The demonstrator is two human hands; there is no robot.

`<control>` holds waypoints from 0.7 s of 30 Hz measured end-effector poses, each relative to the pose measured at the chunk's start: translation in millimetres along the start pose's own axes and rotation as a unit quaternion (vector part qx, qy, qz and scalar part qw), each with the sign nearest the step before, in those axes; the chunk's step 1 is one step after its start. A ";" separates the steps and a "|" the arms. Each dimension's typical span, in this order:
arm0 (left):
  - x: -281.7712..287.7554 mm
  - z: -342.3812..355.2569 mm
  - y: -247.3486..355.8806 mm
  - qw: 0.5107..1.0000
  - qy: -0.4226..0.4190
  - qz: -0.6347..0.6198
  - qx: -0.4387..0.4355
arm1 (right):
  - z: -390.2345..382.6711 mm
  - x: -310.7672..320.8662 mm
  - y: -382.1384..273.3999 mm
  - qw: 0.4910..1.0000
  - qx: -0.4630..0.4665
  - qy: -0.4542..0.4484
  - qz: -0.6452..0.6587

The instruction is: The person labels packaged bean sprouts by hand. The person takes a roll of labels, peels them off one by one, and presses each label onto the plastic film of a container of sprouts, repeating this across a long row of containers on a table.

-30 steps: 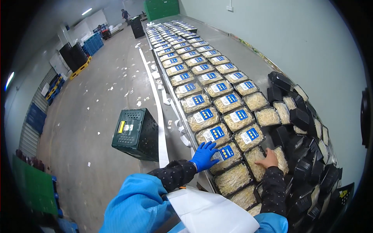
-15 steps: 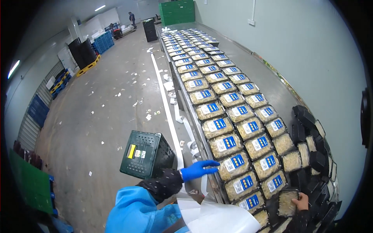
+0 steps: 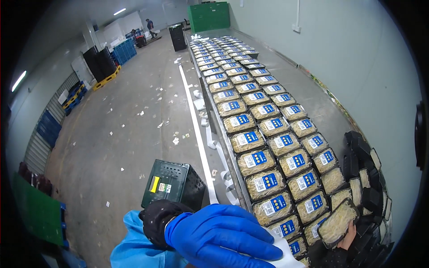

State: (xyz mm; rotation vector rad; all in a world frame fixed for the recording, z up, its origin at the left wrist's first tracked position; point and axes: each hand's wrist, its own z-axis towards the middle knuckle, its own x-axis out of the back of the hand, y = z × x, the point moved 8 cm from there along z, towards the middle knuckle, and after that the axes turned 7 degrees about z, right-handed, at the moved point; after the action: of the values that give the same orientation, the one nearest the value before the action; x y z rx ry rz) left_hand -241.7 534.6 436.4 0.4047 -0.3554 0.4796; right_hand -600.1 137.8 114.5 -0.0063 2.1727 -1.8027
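My left hand (image 3: 223,234), in a blue glove, is large in the lower middle, fingers together and bent over white paper (image 3: 286,252) at my body; its thumb is hidden. At lower right, my bare right hand (image 3: 347,236) grips a black tray of pale sprouts (image 3: 336,221) under clear film, lifted and tilted, with no label visible on top. Beside it are rows of similar packs bearing blue-and-white labels (image 3: 263,183) on a long steel table (image 3: 313,71). A few packs without labels (image 3: 331,178) lie at the right, near a jumble of dark trays (image 3: 370,198).
A dark green crate (image 3: 172,176) stands on the floor left of the table, beside white paper strips (image 3: 192,111) and scraps. A wall runs along the right. Green stacks (image 3: 208,18), blue crates (image 3: 124,51), pallets (image 3: 105,80) and a distant person (image 3: 150,27) are farther off.
My left hand has left the packs and come toward me over the white paper. My right hand has lifted a pack from the right. The view has shifted, showing more labelled rows.
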 end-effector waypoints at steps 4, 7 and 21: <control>-11.3 -7.9 -27.6 0.972 -0.146 -0.020 0.185 | 24.4 -32.8 14.8 0.997 0.000 -0.006 0.077; -5.7 -62.3 -100.5 0.903 -0.033 -0.069 0.423 | 38.1 -58.2 25.5 0.995 -0.044 0.026 0.083; 223.7 -497.3 -346.9 0.353 -0.667 0.126 0.644 | 164.5 -158.1 -26.3 0.995 0.032 0.085 0.036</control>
State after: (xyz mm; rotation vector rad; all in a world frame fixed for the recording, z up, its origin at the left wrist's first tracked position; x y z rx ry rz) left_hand 235.6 560.8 1.5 2.4464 -1.6958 0.5464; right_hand -415.0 7.0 152.0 0.2441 2.1942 -1.8940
